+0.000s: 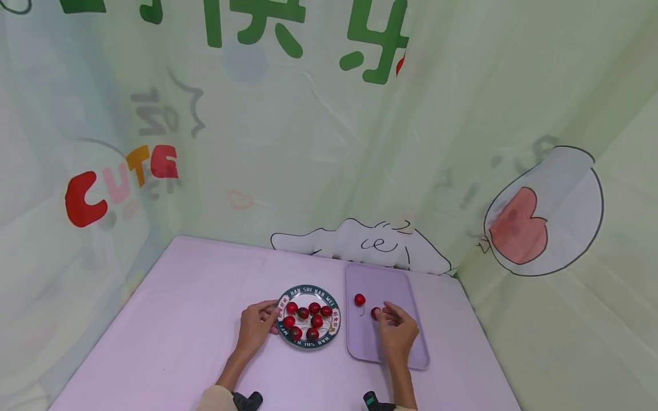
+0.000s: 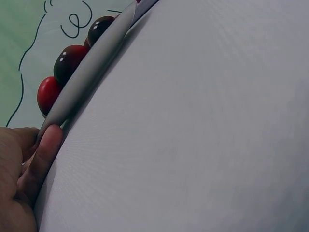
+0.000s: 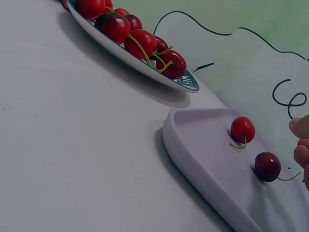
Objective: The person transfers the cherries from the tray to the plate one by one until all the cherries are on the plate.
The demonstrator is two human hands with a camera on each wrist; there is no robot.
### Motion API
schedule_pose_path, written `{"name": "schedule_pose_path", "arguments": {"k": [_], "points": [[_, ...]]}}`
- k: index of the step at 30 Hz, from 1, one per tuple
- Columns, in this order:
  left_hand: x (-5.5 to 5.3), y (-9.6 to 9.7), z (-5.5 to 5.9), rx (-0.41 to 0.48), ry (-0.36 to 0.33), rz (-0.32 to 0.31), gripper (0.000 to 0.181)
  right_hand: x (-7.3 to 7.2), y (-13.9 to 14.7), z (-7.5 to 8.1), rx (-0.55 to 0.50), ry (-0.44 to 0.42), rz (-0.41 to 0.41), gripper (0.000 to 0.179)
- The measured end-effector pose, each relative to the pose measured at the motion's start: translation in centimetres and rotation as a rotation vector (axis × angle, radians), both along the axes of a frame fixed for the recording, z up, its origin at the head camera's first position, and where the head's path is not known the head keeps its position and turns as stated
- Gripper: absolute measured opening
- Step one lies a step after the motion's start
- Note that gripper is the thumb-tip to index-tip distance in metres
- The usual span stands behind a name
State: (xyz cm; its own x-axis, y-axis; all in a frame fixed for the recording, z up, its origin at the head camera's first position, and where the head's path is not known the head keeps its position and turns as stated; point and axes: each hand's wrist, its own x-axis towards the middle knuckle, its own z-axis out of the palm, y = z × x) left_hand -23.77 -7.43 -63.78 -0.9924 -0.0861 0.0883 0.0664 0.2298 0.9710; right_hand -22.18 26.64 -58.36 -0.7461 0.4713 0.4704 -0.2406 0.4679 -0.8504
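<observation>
A round plate (image 1: 307, 346) with a dark green patterned rim carries several red cherries (image 1: 316, 321), some with green stems. My left hand (image 1: 255, 325) grips the plate's left rim, its fingertips under the edge in the left wrist view. On the purple tray (image 1: 367, 279) lie two cherries: a bright red one (image 3: 242, 130) and a darker one (image 3: 267, 166) with its stem pointing toward my right hand (image 1: 398, 334). That hand hovers over the tray with bent fingers, fingertips right by the darker cherry's stem and no cherry between them.
The tray stands to the right of the plate on a pale table (image 1: 205, 297). A printed curtain (image 1: 308, 142) hangs behind the table and along both sides. Dark wrist straps (image 1: 248, 401) show at the bottom.
</observation>
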Motion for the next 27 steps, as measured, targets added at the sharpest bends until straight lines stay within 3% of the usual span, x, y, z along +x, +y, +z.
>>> {"name": "schedule_pose_path", "arguments": {"k": [16,27], "points": [[-0.1,-0.2,0.3,0.008,0.012,-0.001,0.034,-1.4,1.5,0.3,0.022,-0.079,-0.129,0.026],[0.1,0.0,0.1,-0.01,-0.001,0.005,0.034,-2.0,2.2,-0.8,0.071,-0.165,-0.202,0.025]]}}
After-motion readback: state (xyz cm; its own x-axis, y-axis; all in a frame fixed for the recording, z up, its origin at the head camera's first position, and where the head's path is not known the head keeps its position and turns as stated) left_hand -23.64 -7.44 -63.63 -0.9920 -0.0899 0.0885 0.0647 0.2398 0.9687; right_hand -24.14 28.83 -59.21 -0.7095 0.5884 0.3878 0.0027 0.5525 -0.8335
